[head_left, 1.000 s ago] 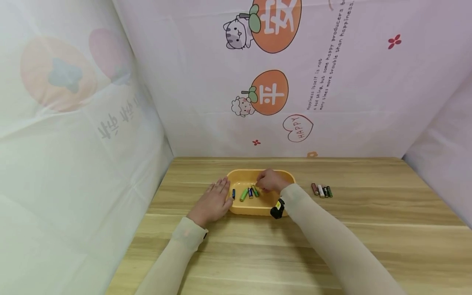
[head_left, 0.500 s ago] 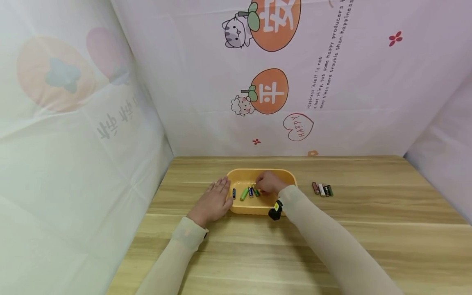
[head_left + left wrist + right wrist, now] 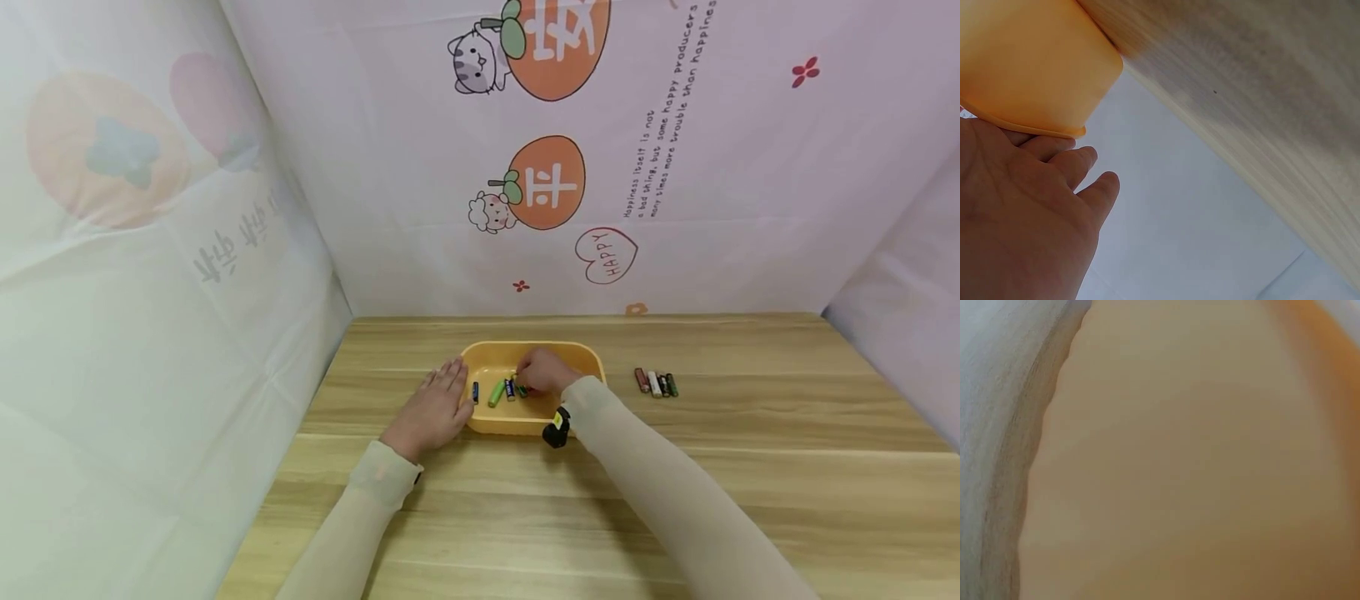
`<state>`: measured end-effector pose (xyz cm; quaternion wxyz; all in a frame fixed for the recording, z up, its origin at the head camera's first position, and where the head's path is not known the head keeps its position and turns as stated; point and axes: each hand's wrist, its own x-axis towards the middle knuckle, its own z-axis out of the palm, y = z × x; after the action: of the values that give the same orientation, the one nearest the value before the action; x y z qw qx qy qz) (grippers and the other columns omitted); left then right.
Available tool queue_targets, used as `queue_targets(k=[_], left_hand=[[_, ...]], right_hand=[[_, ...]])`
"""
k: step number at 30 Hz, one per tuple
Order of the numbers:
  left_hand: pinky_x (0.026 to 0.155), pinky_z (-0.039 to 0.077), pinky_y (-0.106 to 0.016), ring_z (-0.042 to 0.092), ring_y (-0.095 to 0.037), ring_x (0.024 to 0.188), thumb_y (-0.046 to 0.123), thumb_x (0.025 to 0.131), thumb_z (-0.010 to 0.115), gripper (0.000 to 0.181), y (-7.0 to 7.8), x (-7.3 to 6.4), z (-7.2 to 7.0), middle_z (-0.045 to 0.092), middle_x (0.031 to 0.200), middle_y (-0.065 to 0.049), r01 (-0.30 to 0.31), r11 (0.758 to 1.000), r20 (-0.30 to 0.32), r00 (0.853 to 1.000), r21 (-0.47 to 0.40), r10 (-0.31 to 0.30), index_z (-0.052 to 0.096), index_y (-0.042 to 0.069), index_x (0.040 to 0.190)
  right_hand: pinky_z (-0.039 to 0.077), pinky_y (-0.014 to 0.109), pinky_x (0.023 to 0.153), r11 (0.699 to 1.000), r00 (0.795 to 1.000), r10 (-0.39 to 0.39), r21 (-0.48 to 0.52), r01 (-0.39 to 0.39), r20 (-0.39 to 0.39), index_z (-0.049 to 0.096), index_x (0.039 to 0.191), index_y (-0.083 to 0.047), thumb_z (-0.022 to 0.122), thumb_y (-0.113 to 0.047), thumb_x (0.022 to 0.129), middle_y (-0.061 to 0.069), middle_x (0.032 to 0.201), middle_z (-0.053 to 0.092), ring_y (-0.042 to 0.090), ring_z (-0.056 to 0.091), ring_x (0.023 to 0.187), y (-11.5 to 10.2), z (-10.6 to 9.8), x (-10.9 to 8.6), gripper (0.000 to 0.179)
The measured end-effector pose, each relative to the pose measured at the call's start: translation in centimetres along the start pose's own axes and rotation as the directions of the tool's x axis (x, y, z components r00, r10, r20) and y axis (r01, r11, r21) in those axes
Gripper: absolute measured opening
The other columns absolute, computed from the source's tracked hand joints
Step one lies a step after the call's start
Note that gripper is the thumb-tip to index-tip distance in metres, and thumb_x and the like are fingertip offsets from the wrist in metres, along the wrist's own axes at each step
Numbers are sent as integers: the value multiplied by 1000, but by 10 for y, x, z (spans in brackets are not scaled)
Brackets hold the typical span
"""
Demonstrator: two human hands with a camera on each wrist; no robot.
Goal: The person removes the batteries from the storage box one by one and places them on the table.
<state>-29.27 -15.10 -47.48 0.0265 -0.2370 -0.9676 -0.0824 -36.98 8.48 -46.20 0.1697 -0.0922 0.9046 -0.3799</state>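
Observation:
A yellow tray point(image 3: 510, 427) stands on the wooden table with several small batteries in it. My left hand point(image 3: 429, 417) lies with straight fingers on the tray's left rim; the left wrist view shows its fingers point(image 3: 1072, 164) under the lip. Inside the tray, my right hand point(image 3: 546, 372) has its fingers curled over a dark green battery point(image 3: 523, 392), covering its middle. Just left of it are a dark blue battery point(image 3: 510, 390) and a light green battery point(image 3: 497, 393). Another blue battery point(image 3: 476, 392) lies by the left wall. The right wrist view holds only the tray's wall point(image 3: 1185, 456).
Right of the tray, several batteries lie side by side in a row on the table, among them a reddish battery point(image 3: 642, 380) and a white battery point(image 3: 654, 384). A printed white cloth point(image 3: 420, 250) hangs behind the table, and more cloth hangs at both sides.
My right hand has shifted slightly left, onto the dark green battery, and now hides more of it. My left hand stays on the rim. The head view has tilted a little.

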Motion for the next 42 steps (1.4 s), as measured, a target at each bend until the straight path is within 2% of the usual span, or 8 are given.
queue_targets(k=[5,14,22,28,34,37,42], left_hand=[[117,10,-42,11,-27,147,37,105,30,62,1,0,1,10,160,-12,1,1000,-3,1000,0,-1,17,0,154],[117,10,-42,11,-27,147,36,105,31,62,1,0,4,11,160,-12,-3,1000,-17,1000,-1,3,17,-1,154],[117,10,-43,11,-27,147,36,105,32,62,3,-1,1,10,160,-12,3,1000,-5,1000,-7,-3,16,0,154],[117,10,-43,10,-28,147,36,105,30,62,3,-2,0,9,160,-12,4,1000,-1,1000,-6,-4,15,0,154],[117,8,-41,9,-27,147,44,104,17,67,2,-2,-1,7,161,-10,7,1000,8,1000,12,-7,14,1,155],[117,8,-41,10,-27,147,47,103,13,69,2,-1,0,7,161,-10,4,1000,2,1000,17,-4,14,1,155],[117,9,-42,10,-26,147,44,104,19,66,3,-2,0,7,161,-10,11,1000,7,1000,11,-11,14,2,155]], right_hand=[[54,30,60,999,1000,-11,-46,9,-28,70,105,0,68,-5,85,9,95,66,20,62,74,1,2,2,20],[51,29,56,996,999,-3,-84,-2,-49,72,97,-5,71,-6,85,6,89,66,19,61,69,5,4,4,12],[51,30,58,994,997,-31,-105,24,-67,72,101,-2,71,-5,85,7,92,66,19,60,69,4,1,1,17],[52,30,58,998,998,-16,-68,11,-61,71,105,0,68,-7,87,9,95,66,19,61,70,7,0,2,19],[55,32,60,1000,999,6,22,-5,-41,70,102,-1,68,-6,86,10,89,67,21,64,68,11,-2,3,17],[56,32,61,998,999,-5,59,7,-40,68,106,0,69,-6,85,10,92,67,21,65,69,11,-4,2,22],[56,32,62,995,999,-13,99,17,-38,68,108,2,70,-7,85,11,95,67,21,65,70,12,-6,-2,25]])
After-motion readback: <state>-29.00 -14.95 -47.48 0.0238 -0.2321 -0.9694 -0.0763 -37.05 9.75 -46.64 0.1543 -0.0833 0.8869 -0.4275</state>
